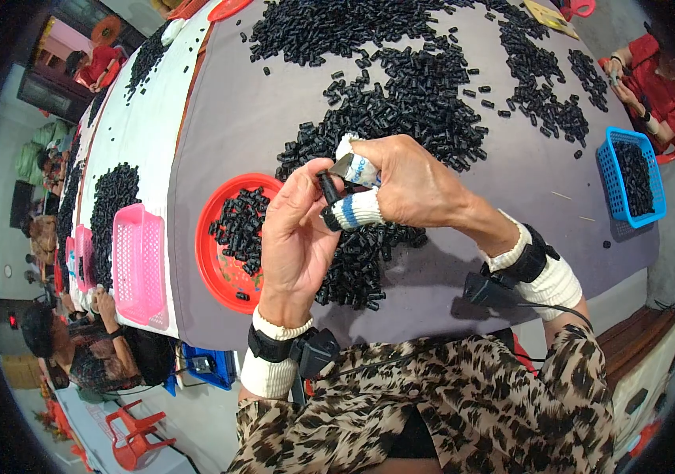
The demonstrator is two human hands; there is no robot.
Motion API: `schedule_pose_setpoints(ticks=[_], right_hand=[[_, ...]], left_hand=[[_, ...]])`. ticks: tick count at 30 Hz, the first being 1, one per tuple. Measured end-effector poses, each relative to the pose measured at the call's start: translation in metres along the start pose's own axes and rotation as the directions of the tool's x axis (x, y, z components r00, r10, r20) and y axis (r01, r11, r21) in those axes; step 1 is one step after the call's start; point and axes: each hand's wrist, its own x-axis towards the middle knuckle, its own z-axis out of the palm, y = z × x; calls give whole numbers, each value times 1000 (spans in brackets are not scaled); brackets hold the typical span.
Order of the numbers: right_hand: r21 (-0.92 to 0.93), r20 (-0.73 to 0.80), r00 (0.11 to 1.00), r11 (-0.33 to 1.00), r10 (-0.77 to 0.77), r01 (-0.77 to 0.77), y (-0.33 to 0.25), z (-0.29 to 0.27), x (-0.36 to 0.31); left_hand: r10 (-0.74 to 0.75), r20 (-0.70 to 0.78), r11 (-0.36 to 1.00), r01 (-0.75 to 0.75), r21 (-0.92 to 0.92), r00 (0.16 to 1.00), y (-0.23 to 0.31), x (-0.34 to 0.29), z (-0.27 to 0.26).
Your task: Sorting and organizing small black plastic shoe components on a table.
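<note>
Left hand pinches 1 black tube, long axis tilted, top leaning left; just beside, the right hand pinches a blade.

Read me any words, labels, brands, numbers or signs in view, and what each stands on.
Nothing reads clearly.
Blue marks on the white finger wrap of the right hand: too small and creased to read.
Red glow at far left: too blurred to tell whether it shows characters.
Black cylinders: no lettering visible.
</note>
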Motion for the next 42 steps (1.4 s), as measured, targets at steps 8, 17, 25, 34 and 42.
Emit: schedule_pose_setpoints(ticks=[8,17,25,34,42], right_hand=[[-50,-28,998,997,-60,58,4,2,0],[66,-21,1000,998,0,2,11,6,5],[42,43,999,999,1,-3,5,9,7],[10,144,988,998,55,-57,7,7,8],[-16,53,993,994,105,-105,43,-6,0]], left_hand=[[16,-53,984,-6,176,998,2,1,8],[39,-5,995,-38,96,999,2,0,1],[51,51,996,-54,66,997,4,-3,-12],[148,-37,955,-133,266,988,24,-7,-30],[499,-211,483,-68,873,840,55,-27,-99]])
